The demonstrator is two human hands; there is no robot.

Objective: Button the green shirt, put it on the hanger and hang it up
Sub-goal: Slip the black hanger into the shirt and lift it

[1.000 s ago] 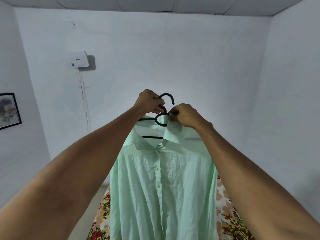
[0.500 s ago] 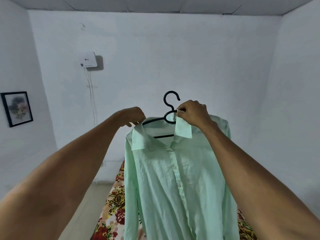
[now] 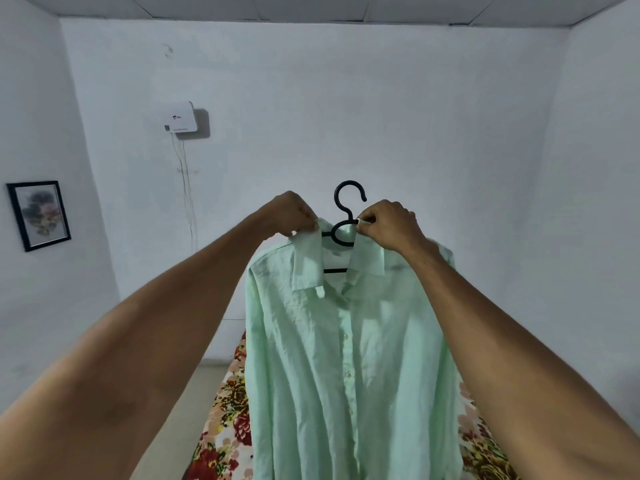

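Head view: both arms reach to the middle of the frame, where the green shirt [image 3: 349,358] hangs on a black hanger [image 3: 343,220]. The left hand [image 3: 289,216] pinches the left collar tip; the right hand [image 3: 389,225] pinches the right collar edge beside the hanger's loop. Below both grips the shirt falls buttoned, its hem cut off by the lower edge. A flowered bedsheet [image 3: 228,427] shows behind it.

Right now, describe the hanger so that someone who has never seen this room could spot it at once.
Look at the middle of the white back wall, where a pale green shirt is held up by two hands. The hanger is at its collar, between the left hand and the right hand. Its thin black hook curls above the fingers.
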